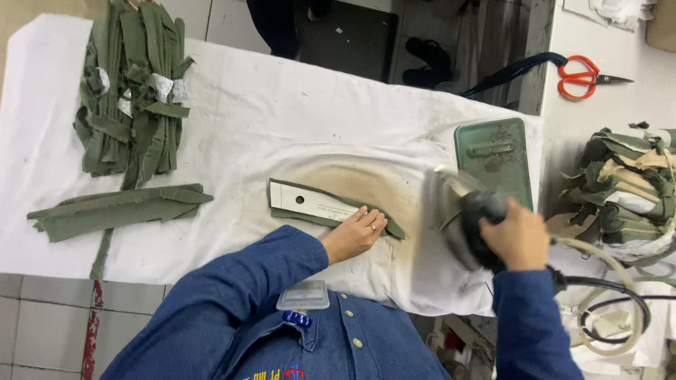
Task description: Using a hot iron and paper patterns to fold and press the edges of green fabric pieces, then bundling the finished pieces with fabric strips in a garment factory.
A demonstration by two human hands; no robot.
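On the white desk [282, 127] we are pressing our flat, open left hand [354, 236] onto the green strip [331, 207] and its template, while our right hand [519, 236] is gripping the iron [465, 218] beside it.

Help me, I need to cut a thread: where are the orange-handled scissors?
In the head view, the scissors lie at top right on the white side surface, beyond the green iron rest and above the heap of green pieces.

— What is the surface?
— An ironing table [282, 112] under a stained white cloth.
— What lies on it?
— Green fabric strips [130, 84], folded green pieces [120, 207], a green iron rest [493, 158].
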